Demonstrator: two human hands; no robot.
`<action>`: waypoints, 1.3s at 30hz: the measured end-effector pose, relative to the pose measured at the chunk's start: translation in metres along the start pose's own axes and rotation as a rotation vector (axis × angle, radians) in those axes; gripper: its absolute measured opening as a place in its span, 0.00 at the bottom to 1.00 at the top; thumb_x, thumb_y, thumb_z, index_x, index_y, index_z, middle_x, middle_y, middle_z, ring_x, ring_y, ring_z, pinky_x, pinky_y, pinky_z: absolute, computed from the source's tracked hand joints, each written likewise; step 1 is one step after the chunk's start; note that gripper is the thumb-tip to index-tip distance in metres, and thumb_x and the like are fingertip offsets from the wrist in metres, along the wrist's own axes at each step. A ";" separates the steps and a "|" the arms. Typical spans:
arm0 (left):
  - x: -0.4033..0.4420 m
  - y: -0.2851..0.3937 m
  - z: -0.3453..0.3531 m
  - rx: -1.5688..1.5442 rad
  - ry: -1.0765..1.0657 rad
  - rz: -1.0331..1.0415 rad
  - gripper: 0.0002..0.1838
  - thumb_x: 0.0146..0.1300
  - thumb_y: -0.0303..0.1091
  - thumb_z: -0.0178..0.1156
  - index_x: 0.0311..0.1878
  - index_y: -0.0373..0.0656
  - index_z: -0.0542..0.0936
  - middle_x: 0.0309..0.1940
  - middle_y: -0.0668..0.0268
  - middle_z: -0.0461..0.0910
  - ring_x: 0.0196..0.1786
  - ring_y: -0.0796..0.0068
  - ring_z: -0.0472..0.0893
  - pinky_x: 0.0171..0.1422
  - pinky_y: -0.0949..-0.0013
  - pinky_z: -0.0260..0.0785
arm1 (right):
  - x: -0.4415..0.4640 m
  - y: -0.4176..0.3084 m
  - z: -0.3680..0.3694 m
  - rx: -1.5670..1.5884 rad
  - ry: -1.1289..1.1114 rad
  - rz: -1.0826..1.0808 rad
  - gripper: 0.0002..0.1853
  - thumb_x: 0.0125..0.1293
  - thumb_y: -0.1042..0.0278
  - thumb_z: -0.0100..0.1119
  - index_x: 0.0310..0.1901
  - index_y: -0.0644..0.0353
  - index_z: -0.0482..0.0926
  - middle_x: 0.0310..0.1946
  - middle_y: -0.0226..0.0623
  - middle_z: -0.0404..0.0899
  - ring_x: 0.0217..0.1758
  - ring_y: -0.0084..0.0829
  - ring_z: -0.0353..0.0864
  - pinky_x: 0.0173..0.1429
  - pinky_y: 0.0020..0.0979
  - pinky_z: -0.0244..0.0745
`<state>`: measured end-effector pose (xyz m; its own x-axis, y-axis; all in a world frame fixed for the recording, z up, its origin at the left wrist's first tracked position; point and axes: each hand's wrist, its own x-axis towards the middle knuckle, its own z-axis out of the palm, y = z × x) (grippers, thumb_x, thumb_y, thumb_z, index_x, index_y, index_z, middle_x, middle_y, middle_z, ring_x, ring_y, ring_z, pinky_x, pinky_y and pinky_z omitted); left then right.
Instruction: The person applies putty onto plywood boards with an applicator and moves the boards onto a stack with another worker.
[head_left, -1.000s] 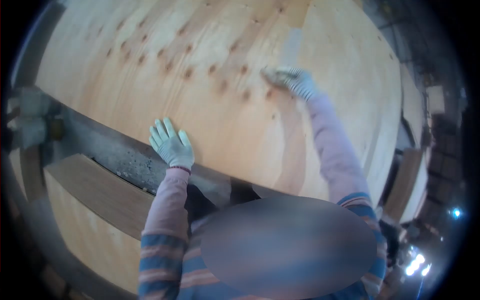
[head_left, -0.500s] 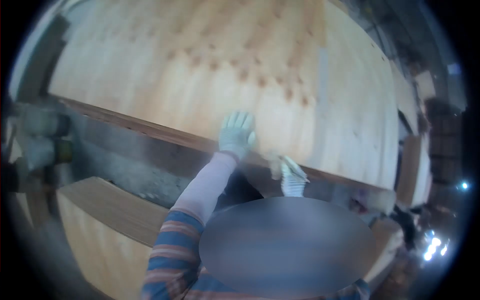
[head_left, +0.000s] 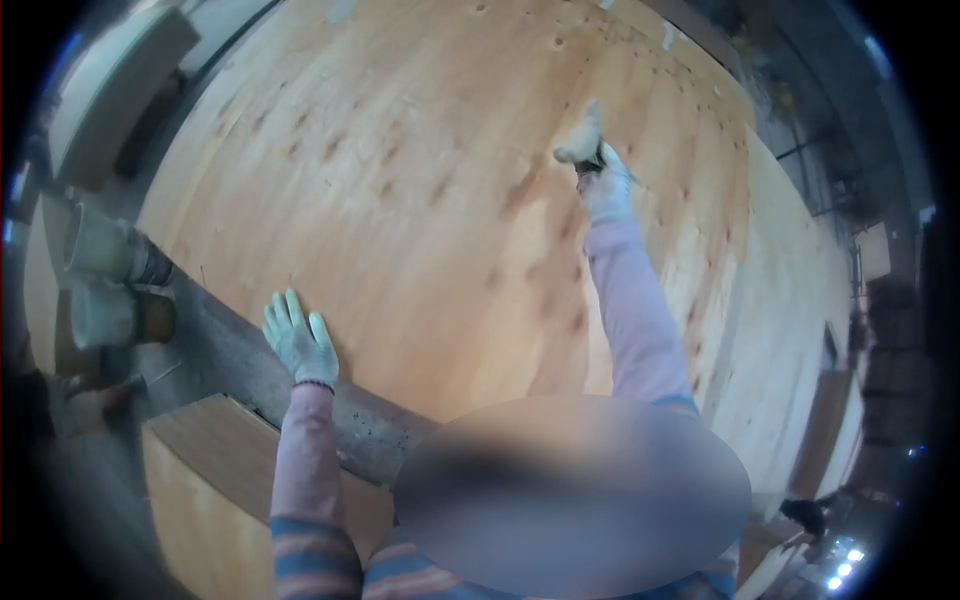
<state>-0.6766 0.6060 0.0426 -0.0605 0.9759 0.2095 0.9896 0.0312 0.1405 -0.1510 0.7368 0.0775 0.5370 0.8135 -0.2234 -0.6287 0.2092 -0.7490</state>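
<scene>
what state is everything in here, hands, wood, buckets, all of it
left hand: gloved, open, fingers spread, apparently resting palm down near the sheet's edge
right hand: gloved, closed around a tool, arm stretched out
pale tool: held, exact type unclear
plywood sheet: lying flat, dotted with dark knots
two buckets: side by side, contents unclear
lower-left wood: partly behind left sleeve
</scene>
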 end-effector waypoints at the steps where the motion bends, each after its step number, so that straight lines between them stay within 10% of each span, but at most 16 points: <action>1: 0.001 0.000 -0.002 -0.007 -0.025 -0.001 0.31 0.66 0.41 0.51 0.71 0.39 0.64 0.72 0.48 0.60 0.75 0.45 0.56 0.78 0.44 0.43 | 0.043 0.013 -0.001 -0.228 0.114 -0.016 0.11 0.68 0.64 0.57 0.45 0.60 0.83 0.43 0.35 0.85 0.45 0.32 0.83 0.52 0.35 0.78; 6: 0.000 -0.002 0.005 -0.014 -0.040 0.018 0.31 0.67 0.40 0.50 0.72 0.40 0.62 0.73 0.48 0.58 0.76 0.43 0.53 0.77 0.41 0.40 | 0.132 -0.007 0.033 -1.122 -0.130 -0.121 0.10 0.61 0.76 0.61 0.44 0.59 0.83 0.41 0.38 0.85 0.47 0.37 0.83 0.50 0.36 0.80; 9: 0.004 0.003 -0.001 -0.003 -0.055 0.005 0.31 0.68 0.42 0.50 0.72 0.41 0.63 0.73 0.48 0.58 0.76 0.43 0.52 0.78 0.42 0.40 | 0.041 -0.005 0.064 -1.057 -0.439 0.057 0.12 0.61 0.80 0.61 0.46 0.64 0.83 0.43 0.41 0.84 0.50 0.40 0.83 0.54 0.36 0.80; 17: 0.006 0.000 -0.006 -0.041 -0.112 0.017 0.33 0.65 0.42 0.53 0.71 0.40 0.63 0.73 0.47 0.58 0.76 0.41 0.53 0.75 0.35 0.41 | -0.341 0.101 0.062 -0.434 -0.309 0.272 0.14 0.65 0.79 0.58 0.52 0.72 0.79 0.53 0.47 0.81 0.57 0.39 0.81 0.65 0.35 0.74; 21: 0.009 -0.009 -0.006 -0.079 -0.188 0.051 0.33 0.67 0.44 0.50 0.73 0.42 0.61 0.74 0.47 0.56 0.76 0.43 0.52 0.74 0.32 0.40 | -0.472 0.176 0.055 -1.780 -0.246 -0.658 0.13 0.67 0.73 0.59 0.52 0.63 0.81 0.48 0.45 0.84 0.52 0.39 0.84 0.58 0.35 0.78; 29: 0.109 -0.118 0.007 -0.401 -0.324 0.762 0.35 0.62 0.50 0.55 0.71 0.47 0.64 0.72 0.52 0.61 0.74 0.50 0.59 0.77 0.46 0.47 | -0.457 0.240 0.187 -1.184 0.262 -0.234 0.14 0.69 0.71 0.58 0.53 0.66 0.80 0.50 0.40 0.82 0.53 0.30 0.81 0.60 0.31 0.75; 33: 0.279 -0.235 0.009 -0.092 -0.168 0.384 0.34 0.64 0.52 0.52 0.71 0.49 0.65 0.71 0.52 0.62 0.73 0.52 0.61 0.75 0.45 0.49 | -0.343 0.251 0.287 -0.395 -0.026 -0.163 0.16 0.73 0.66 0.53 0.57 0.66 0.76 0.52 0.39 0.79 0.51 0.28 0.78 0.57 0.31 0.74; 39: 0.434 -0.398 0.041 -0.018 0.007 -0.178 0.25 0.69 0.49 0.47 0.63 0.45 0.71 0.59 0.52 0.74 0.62 0.51 0.73 0.65 0.48 0.63 | -0.111 0.277 0.477 -0.093 -0.249 -0.175 0.13 0.73 0.66 0.51 0.52 0.64 0.78 0.46 0.37 0.80 0.47 0.28 0.78 0.53 0.32 0.74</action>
<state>-1.0918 1.0261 0.0383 -0.2358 0.9538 0.1864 0.9606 0.1997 0.1932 -0.6534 0.9640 0.1922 0.4714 0.8795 0.0650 -0.4784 0.3169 -0.8189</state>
